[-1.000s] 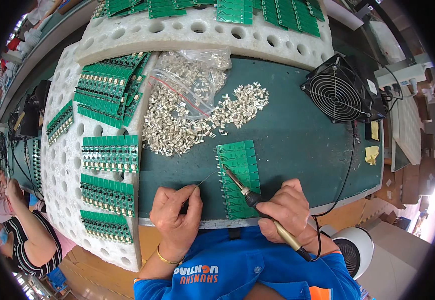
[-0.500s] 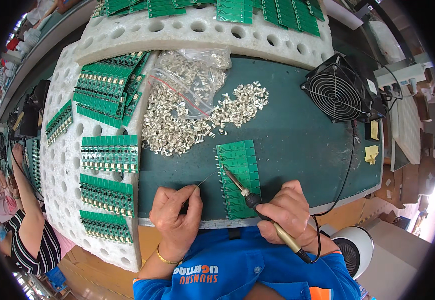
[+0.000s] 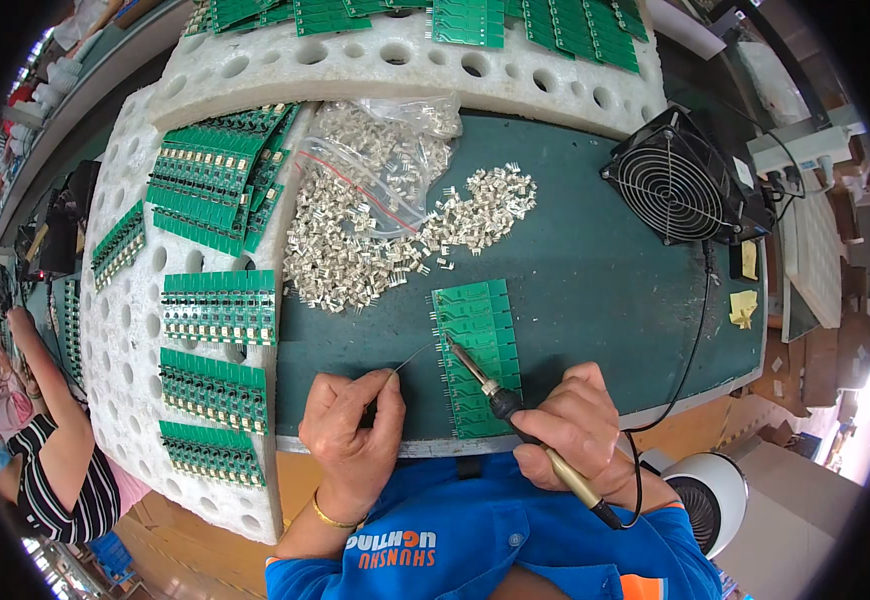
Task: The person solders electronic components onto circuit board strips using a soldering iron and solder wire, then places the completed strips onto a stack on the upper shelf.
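Observation:
In front of me a green circuit board (image 3: 485, 345) lies flat on the dark green bench mat, with a row of pins along its left edge. My right hand (image 3: 577, 425) is closed round a soldering iron (image 3: 503, 403); the iron's tip meets the board near that pinned edge. Pinched in my left hand (image 3: 355, 430) is a thin strand of solder wire (image 3: 414, 356), its free end reaching toward the iron's tip. Whether the wire touches the tip is too small to tell.
Loose white connectors (image 3: 345, 255) lie heaped beyond my left hand, partly under a clear plastic bag (image 3: 395, 140). Populated boards (image 3: 217, 305) rest on white foam (image 3: 130, 330) at left. More boards sit on foam at the back. A black fan (image 3: 670, 185) stands right. Another person (image 3: 60, 450) works far left.
My hands, the iron and the board hold nearly still. At far left the other person's arm and body have shifted slightly.

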The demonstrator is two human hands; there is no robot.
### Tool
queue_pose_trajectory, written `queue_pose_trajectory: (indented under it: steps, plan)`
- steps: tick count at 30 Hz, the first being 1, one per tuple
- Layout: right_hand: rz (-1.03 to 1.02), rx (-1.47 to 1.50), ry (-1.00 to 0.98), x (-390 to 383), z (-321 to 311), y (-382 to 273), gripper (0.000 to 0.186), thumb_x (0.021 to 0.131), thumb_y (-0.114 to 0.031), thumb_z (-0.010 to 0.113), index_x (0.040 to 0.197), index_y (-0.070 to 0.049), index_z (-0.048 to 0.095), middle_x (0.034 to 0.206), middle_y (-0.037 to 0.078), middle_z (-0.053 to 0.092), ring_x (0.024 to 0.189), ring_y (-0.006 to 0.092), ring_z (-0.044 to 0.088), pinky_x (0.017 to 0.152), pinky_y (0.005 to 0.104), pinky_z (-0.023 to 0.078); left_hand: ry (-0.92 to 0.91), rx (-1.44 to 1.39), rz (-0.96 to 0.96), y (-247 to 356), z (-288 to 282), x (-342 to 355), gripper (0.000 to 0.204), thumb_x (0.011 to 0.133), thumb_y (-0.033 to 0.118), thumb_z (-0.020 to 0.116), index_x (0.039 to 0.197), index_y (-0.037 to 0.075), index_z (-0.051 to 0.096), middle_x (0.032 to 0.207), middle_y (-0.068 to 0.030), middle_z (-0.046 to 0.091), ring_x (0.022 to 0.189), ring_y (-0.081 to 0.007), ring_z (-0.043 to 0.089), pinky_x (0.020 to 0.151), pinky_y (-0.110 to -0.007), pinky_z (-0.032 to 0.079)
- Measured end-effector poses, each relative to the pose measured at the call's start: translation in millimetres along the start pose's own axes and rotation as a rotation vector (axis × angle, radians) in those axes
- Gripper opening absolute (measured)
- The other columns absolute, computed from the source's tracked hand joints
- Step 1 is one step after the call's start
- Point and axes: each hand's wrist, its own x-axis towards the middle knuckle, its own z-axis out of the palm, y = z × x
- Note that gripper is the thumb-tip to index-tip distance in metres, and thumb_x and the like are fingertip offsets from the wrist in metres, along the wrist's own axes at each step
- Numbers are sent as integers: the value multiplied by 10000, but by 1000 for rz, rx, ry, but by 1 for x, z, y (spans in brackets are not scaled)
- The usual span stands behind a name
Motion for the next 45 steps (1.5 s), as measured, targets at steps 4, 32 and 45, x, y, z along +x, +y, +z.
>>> queue_pose_trajectory:
  steps: [4, 32, 45]
  plan:
    - [2, -4, -9, 0, 0, 0, 272, 829, -278, 746, 976, -62, 672, 651, 9, 550, 571, 182, 530, 629, 347, 402, 2, -2, 9, 0, 0, 1, 156, 730, -76, 761, 859, 7, 733, 650, -14, 515, 571, -93, 435, 480, -241, 301]
    - [27, 47, 87, -3, 2, 2, 157, 827, -183, 718, 916, -63, 668, 604, 24, 553, 513, 190, 505, 602, 348, 398, 5, 1, -3, 2, -1, -5, 155, 726, -82, 760, 853, 2, 731, 654, -19, 541, 577, -97, 463, 483, -238, 327]
    - [36, 56, 77, 0, 1, 1, 148, 793, -139, 723, 907, -61, 669, 609, 27, 559, 516, 193, 509, 602, 347, 397, -10, 4, 0, 2, -1, -6, 157, 730, -79, 761, 860, 4, 734, 648, -21, 541, 589, -114, 466, 501, -254, 337]
